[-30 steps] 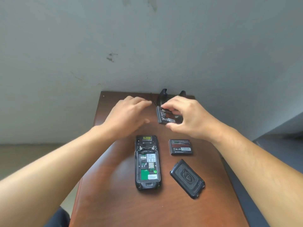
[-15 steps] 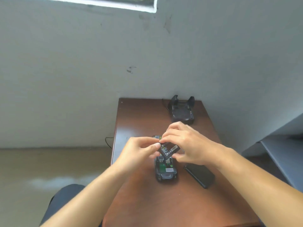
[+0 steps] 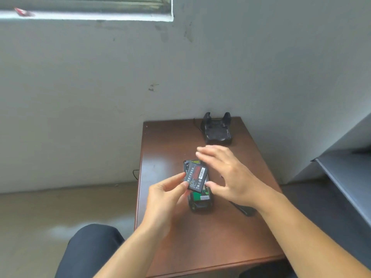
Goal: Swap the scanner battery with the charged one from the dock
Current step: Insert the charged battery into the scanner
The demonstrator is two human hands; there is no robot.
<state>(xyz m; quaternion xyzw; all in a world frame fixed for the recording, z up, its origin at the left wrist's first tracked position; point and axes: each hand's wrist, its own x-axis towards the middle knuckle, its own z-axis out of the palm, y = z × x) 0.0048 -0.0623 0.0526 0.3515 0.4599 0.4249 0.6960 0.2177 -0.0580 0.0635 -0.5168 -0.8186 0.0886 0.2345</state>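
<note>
You are pinching the flat black red-labelled battery (image 3: 195,178) in your left hand (image 3: 166,194), just above the black handheld scanner (image 3: 199,199) lying open-backed on the brown wooden surface (image 3: 200,237). Your right hand (image 3: 226,173) is hovering open. The black charging dock (image 3: 217,130) is standing empty; seating and covering remain.

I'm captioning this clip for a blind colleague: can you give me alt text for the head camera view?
The left hand pinches a black battery above an open scanner lying on a brown table, while the right hand hovers open beside it. An empty charging dock stands at the table's far edge, by a grey wall.
</note>
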